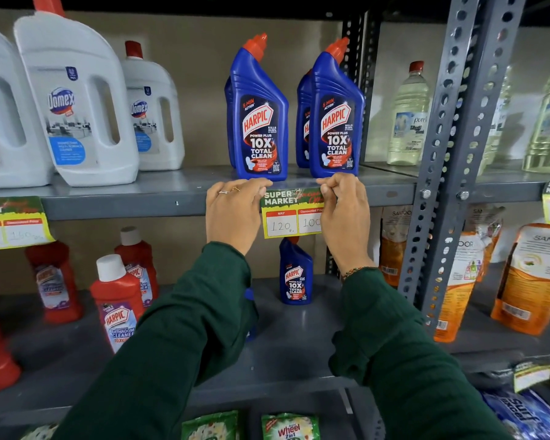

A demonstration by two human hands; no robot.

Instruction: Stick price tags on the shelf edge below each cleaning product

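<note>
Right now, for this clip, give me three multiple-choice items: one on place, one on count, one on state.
1. Where is the price tag being pressed?
A. shelf edge below the blue Harpic bottles
B. on a Domex jug
C. the floor

2. How many hands touch the tag?
A. none
B. one
C. two

3. The tag's price boxes are:
A. blank
B. handwritten
C. torn off

Answers:
1 A: it sits on the edge under those bottles.
2 C: the left hand and the right hand each hold a side.
3 B: 120 shows under MRP.

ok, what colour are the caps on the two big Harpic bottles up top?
Red-orange caps on blue Harpic bottles, clearest in the head view.
</note>
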